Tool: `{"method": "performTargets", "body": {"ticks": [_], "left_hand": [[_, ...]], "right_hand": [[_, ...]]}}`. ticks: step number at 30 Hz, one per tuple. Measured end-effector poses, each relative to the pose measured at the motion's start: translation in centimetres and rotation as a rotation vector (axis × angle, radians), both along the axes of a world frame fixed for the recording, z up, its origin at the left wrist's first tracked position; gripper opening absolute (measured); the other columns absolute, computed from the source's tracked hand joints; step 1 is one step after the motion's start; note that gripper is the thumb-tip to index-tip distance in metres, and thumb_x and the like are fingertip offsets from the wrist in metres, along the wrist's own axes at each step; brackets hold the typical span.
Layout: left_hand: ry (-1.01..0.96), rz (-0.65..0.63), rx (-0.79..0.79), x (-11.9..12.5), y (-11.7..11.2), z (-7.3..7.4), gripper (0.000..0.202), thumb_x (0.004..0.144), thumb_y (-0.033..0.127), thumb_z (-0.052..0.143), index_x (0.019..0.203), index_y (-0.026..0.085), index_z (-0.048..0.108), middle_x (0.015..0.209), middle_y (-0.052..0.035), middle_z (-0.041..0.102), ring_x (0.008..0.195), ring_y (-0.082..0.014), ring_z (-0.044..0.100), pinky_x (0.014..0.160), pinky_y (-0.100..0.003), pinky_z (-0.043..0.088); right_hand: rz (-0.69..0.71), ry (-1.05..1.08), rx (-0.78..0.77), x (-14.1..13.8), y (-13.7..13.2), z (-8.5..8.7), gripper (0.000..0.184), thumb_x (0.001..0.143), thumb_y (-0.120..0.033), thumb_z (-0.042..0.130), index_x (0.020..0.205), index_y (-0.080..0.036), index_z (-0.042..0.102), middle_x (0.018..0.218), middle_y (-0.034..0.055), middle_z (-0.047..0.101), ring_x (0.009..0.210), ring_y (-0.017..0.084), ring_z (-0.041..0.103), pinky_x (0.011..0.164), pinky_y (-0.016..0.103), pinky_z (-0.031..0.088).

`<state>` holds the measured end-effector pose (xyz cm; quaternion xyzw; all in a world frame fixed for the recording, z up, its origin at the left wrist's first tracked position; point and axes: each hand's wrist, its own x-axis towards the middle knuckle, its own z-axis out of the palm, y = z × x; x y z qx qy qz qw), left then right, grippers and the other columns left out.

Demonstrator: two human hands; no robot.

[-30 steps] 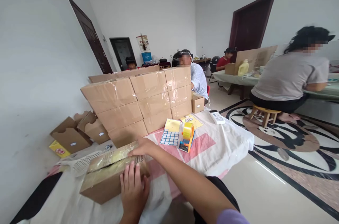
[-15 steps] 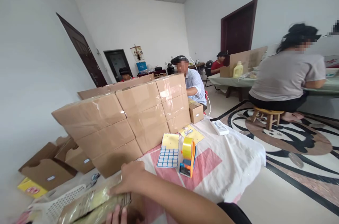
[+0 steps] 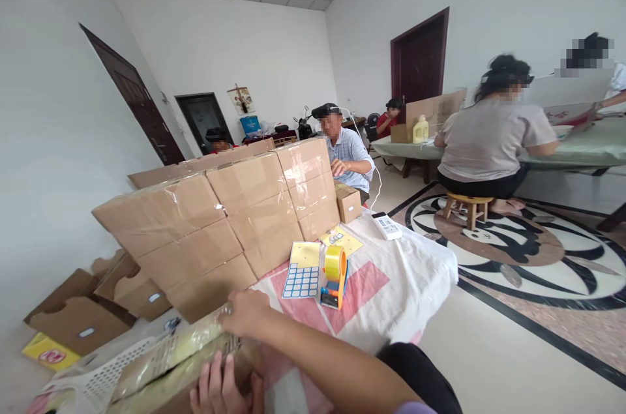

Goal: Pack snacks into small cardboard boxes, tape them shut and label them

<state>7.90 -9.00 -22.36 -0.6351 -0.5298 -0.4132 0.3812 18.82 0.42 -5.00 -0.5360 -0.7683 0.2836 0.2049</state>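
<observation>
At the bottom of the view lies a cardboard box [image 3: 169,367] with clear shiny tape over its top and a dark gap running along the flaps. My right hand [image 3: 247,315] reaches across from the right, its fingers closed on the far end of the box. Lower down, my left hand [image 3: 221,386] grips the near side and end, fingers laid over the cardboard and thumb at the right. A yellow tape roll in an orange and blue tape dispenser [image 3: 335,277] stands on the cloth beyond my right forearm. Beside it lies a sheet of blue-edged labels [image 3: 302,270].
Taped cardboard boxes [image 3: 254,218] are stacked like a wall ahead. Open boxes [image 3: 83,323], a yellow pack [image 3: 51,352] and a white perforated basket [image 3: 115,365] sit at left. A white device [image 3: 386,226] lies near the cloth's right edge. Several co-workers sit beyond.
My left hand has come further into view, with its thumb now showing at the box end. My right hand stays on the far end. The head view has shifted slightly right.
</observation>
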Motion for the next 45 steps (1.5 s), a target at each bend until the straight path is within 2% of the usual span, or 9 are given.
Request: {"method": "performTargets", "body": {"ticks": [3, 8, 14, 18, 24, 32, 39, 42, 45], "left_hand": [[0.040, -0.027, -0.035, 0.2, -1.0, 1.0, 0.097, 0.081, 0.032, 0.068, 0.161, 0.018, 0.017, 0.156, -0.0226, 0.041, 0.144, -0.0440, 0.038, 0.112, -0.066, 0.035], [0.048, -0.091, -0.152, -0.5, -2.8, 2.5, 0.088, 0.088, 0.028, 0.060, 0.162, 0.021, 0.015, 0.159, -0.0214, 0.038, 0.147, -0.0417, 0.034, 0.115, -0.064, 0.034], [0.161, -0.123, -0.250, -1.5, -4.5, 2.3, 0.082, 0.090, 0.023, 0.055, 0.162, 0.020, 0.016, 0.162, -0.0234, 0.031, 0.149, -0.0454, 0.028, 0.115, -0.066, 0.031], [0.206, -0.114, -0.225, -1.3, -5.1, 2.4, 0.076, 0.088, 0.024, 0.060, 0.158, 0.029, 0.031, 0.157, -0.0170, 0.044, 0.143, -0.0411, 0.041, 0.114, -0.061, 0.034], [0.106, 0.005, -0.097, 0.2, -4.2, 6.3, 0.075, 0.087, 0.034, 0.066, 0.156, 0.025, 0.037, 0.149, -0.0171, 0.054, 0.136, -0.0381, 0.050, 0.112, -0.057, 0.035], [0.072, 0.082, -0.254, 4.9, -1.9, 4.6, 0.083, 0.092, 0.033, 0.054, 0.159, 0.002, 0.016, 0.163, -0.0332, 0.014, 0.151, -0.0509, 0.010, 0.115, -0.077, 0.014], [0.191, -0.227, -0.533, 7.2, -2.2, 4.8, 0.053, 0.091, 0.025, 0.052, 0.144, 0.025, 0.055, 0.156, -0.0132, 0.047, 0.146, -0.0377, 0.039, 0.124, -0.062, 0.012], [-0.072, -0.250, -0.945, 11.1, 2.4, 7.4, 0.051, 0.093, 0.030, 0.051, 0.144, 0.027, 0.053, 0.153, -0.0058, 0.052, 0.145, -0.0252, 0.043, 0.123, -0.039, 0.028], [-0.258, -0.057, -1.036, 14.5, 9.7, 9.3, 0.061, 0.093, 0.044, 0.055, 0.146, 0.016, 0.047, 0.146, -0.0182, 0.056, 0.135, -0.0329, 0.052, 0.107, -0.045, 0.046]], "right_hand": [[-0.046, 0.076, 0.006, 0.5, -1.3, -1.0, 0.039, 0.093, -0.043, 0.046, 0.111, -0.021, 0.072, 0.111, 0.0141, 0.076, 0.107, 0.034, 0.072, 0.084, 0.042, 0.057], [-0.009, 0.311, -0.031, 5.0, -4.5, -2.6, 0.050, 0.089, -0.045, 0.060, 0.133, -0.022, 0.061, 0.122, 0.0104, 0.073, 0.107, 0.026, 0.071, 0.083, 0.031, 0.054], [-0.204, 0.417, 0.040, 14.1, -8.4, -4.1, 0.013, 0.083, -0.018, 0.060, 0.076, -0.017, 0.071, 0.081, 0.0044, 0.075, 0.082, 0.018, 0.070, 0.070, 0.024, 0.048], [-0.428, 0.526, 0.142, 20.7, -8.7, -3.9, 0.017, 0.080, -0.011, 0.050, 0.071, -0.017, 0.063, 0.076, 0.0053, 0.072, 0.076, 0.017, 0.067, 0.068, 0.024, 0.046], [-0.613, 0.661, 0.116, 27.5, -6.2, -3.4, 0.015, 0.083, -0.022, 0.044, 0.073, -0.018, 0.054, 0.079, 0.0076, 0.071, 0.066, 0.016, 0.068, 0.060, 0.024, 0.047], [-0.606, 0.636, 0.136, 26.3, -3.9, -4.9, 0.007, 0.075, -0.023, 0.053, 0.073, -0.020, 0.059, 0.079, 0.0025, 0.067, 0.074, 0.018, 0.062, 0.065, 0.027, 0.043], [-0.530, 0.664, 0.211, 23.9, -5.4, -3.9, 0.007, 0.077, -0.024, 0.052, 0.075, -0.020, 0.059, 0.079, 0.0007, 0.067, 0.074, 0.018, 0.061, 0.067, 0.028, 0.042], [-0.528, 0.710, 0.228, 22.6, -5.5, -3.3, 0.007, 0.078, -0.023, 0.051, 0.074, -0.021, 0.056, 0.076, -0.0003, 0.065, 0.070, 0.017, 0.061, 0.065, 0.027, 0.043], [-0.505, 0.737, 0.237, 21.2, -5.1, -3.0, 0.007, 0.079, -0.021, 0.051, 0.075, -0.021, 0.056, 0.075, -0.0009, 0.065, 0.067, 0.016, 0.061, 0.063, 0.027, 0.043]]}}
